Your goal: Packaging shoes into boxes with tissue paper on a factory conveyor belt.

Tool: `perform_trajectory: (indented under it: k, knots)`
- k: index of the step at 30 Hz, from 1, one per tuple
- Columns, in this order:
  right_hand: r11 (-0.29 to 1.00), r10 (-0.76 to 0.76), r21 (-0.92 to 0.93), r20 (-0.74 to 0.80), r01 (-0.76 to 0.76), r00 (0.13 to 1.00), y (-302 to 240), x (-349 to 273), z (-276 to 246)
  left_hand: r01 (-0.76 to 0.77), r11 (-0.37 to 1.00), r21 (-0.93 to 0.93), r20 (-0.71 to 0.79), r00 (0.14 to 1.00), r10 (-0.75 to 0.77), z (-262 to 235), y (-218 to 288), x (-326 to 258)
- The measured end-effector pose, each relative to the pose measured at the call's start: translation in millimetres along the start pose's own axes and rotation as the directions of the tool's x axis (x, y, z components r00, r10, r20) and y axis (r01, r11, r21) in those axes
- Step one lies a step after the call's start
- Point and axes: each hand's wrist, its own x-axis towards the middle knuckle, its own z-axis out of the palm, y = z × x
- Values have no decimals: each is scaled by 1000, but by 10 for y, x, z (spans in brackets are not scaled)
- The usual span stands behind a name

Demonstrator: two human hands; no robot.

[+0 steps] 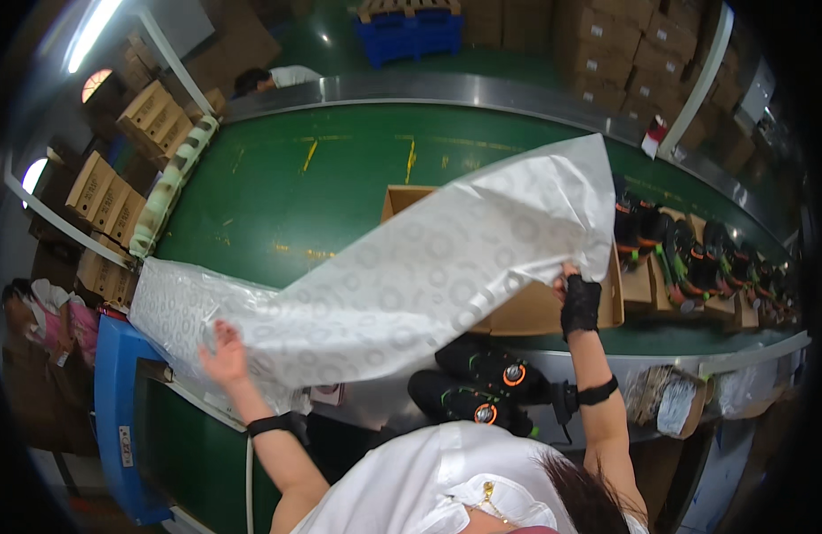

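A long white sheet of wrapping paper (411,276) with grey ring marks stretches across in front of me, its right end raised. At that end my right hand (566,280), with a black wrist brace, has its fingers closed on the paper's edge. My left hand (224,356) is at the sheet's left part, fingers spread; contact with the paper is hard to tell. Beneath the raised part stands an open cardboard box (614,298), largely covered by the sheet. Black shoes (469,387) with orange and green details lie near my body, between my arms.
A green conveyor belt (268,178) runs across beyond the sheet. More black shoes (696,254) line the right side, among cardboard. A blue machine frame (117,400) stands left. Stacked cartons (108,200) and a person (59,325) are farther left; another person (291,76) is beyond the belt.
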Motion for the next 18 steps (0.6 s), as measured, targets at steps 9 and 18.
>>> perform_trajectory:
  k: [9, 18]
  knots:
    - [1000, -4, 3, -22, 4, 1000, -282, -52, -625, -622, 733, -274, 239, 694, 679, 1378, 2053, -510]
    - [990, -35, 141, 63, 26, 997, -214, 25, -830, -802, 187, 567, 772, 597, 220, 2652, -52, -736]
